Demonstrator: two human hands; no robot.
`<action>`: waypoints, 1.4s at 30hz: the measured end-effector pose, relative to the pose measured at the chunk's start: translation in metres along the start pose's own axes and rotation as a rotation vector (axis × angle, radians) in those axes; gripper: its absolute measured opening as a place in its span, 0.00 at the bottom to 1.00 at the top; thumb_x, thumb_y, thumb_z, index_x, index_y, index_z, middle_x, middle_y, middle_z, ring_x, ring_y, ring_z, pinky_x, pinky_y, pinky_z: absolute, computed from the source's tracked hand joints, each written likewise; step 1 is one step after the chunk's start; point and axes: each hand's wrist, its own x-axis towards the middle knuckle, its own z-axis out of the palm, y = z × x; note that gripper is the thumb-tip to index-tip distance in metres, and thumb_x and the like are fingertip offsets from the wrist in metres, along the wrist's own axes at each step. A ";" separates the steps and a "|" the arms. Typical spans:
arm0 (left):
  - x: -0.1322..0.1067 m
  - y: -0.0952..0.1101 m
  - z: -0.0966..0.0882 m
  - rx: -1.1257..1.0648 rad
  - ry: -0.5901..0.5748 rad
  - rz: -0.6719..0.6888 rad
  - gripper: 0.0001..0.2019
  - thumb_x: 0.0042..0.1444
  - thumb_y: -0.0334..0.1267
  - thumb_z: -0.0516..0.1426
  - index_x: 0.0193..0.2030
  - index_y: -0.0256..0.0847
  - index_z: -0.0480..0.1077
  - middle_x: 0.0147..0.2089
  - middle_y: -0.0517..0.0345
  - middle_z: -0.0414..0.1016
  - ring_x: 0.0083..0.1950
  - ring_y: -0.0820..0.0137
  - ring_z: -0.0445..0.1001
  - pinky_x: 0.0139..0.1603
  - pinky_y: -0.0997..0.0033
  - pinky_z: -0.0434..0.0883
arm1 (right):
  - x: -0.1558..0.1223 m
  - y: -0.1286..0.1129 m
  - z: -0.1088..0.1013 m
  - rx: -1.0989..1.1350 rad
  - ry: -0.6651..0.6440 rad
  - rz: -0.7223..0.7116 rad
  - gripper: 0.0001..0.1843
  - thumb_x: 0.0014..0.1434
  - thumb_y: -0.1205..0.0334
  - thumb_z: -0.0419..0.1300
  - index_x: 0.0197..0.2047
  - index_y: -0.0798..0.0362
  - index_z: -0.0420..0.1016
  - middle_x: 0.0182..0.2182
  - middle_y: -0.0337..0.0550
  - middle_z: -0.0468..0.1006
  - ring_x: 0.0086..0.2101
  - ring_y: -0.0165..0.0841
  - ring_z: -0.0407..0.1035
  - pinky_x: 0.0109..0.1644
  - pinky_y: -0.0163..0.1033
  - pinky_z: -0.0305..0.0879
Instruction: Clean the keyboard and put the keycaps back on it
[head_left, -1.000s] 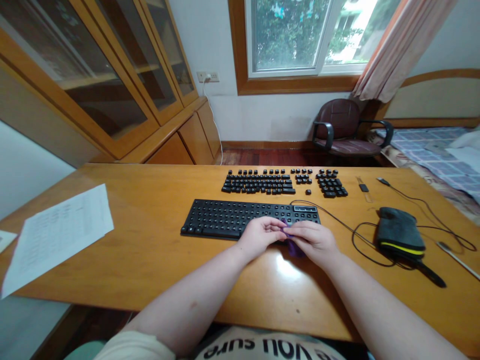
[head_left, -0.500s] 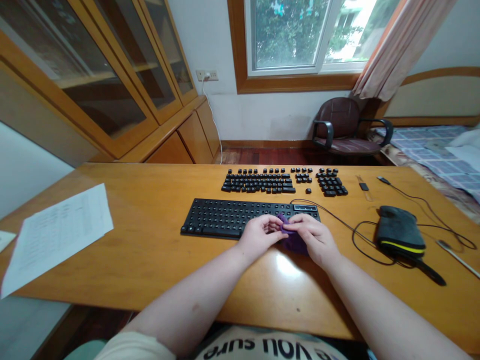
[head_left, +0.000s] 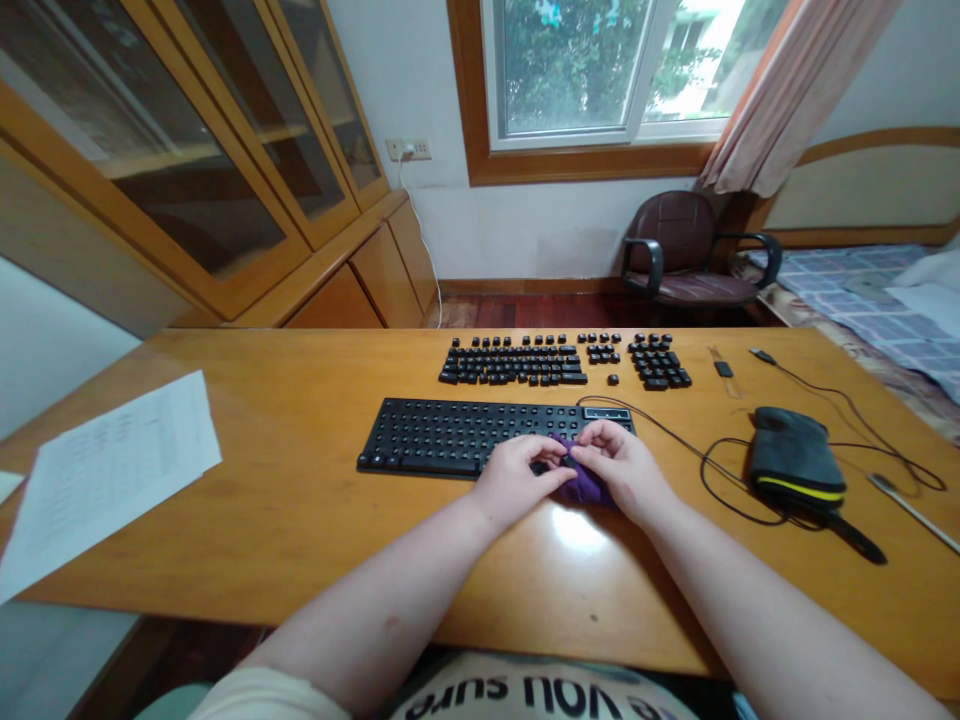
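Observation:
My left hand (head_left: 517, 472) and my right hand (head_left: 628, 470) meet over the front right part of a black keyboard (head_left: 427, 430) whose keycaps are off. A purple cloth (head_left: 586, 487) is bunched between them, its lower part hanging by the desk. A small black piece, apparently a keycap (head_left: 568, 461), shows between the fingertips of both hands. The left thumb and fingers are pinched at it from the left. My right fingers are closed on the cloth. Part of the cloth is hidden by the hands.
Loose black keycaps (head_left: 517, 365) lie in rows behind the keyboard. To the right are a grey pouch (head_left: 796, 450) with a dark handle under it, cables (head_left: 847, 390), a white stick (head_left: 911, 510) and a small puller (head_left: 723, 369). Papers (head_left: 120, 470) lie on the left.
The purple cloth has come down from around the fingertips, and the small black piece now shows there. My right fingers have shifted slightly. The view has moved a little.

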 end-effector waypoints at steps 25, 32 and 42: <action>-0.001 0.014 -0.004 0.217 -0.028 0.102 0.07 0.50 0.34 0.59 0.36 0.43 0.75 0.32 0.58 0.77 0.35 0.69 0.74 0.41 0.71 0.70 | -0.001 0.002 0.005 -0.016 -0.037 0.059 0.20 0.36 0.57 0.71 0.28 0.51 0.65 0.21 0.34 0.72 0.25 0.30 0.70 0.28 0.35 0.66; 0.000 0.013 -0.004 0.187 -0.048 0.071 0.08 0.48 0.35 0.60 0.37 0.41 0.76 0.32 0.57 0.77 0.33 0.69 0.74 0.39 0.70 0.70 | 0.001 0.000 -0.001 -0.026 -0.065 0.060 0.19 0.37 0.54 0.71 0.28 0.52 0.66 0.24 0.36 0.73 0.25 0.29 0.69 0.29 0.35 0.66; -0.003 0.007 0.001 -0.105 0.019 -0.017 0.11 0.45 0.35 0.62 0.38 0.37 0.74 0.35 0.53 0.78 0.34 0.69 0.75 0.40 0.69 0.73 | 0.000 0.004 -0.007 0.016 -0.053 0.037 0.18 0.41 0.55 0.69 0.30 0.52 0.67 0.23 0.34 0.71 0.23 0.27 0.65 0.26 0.32 0.61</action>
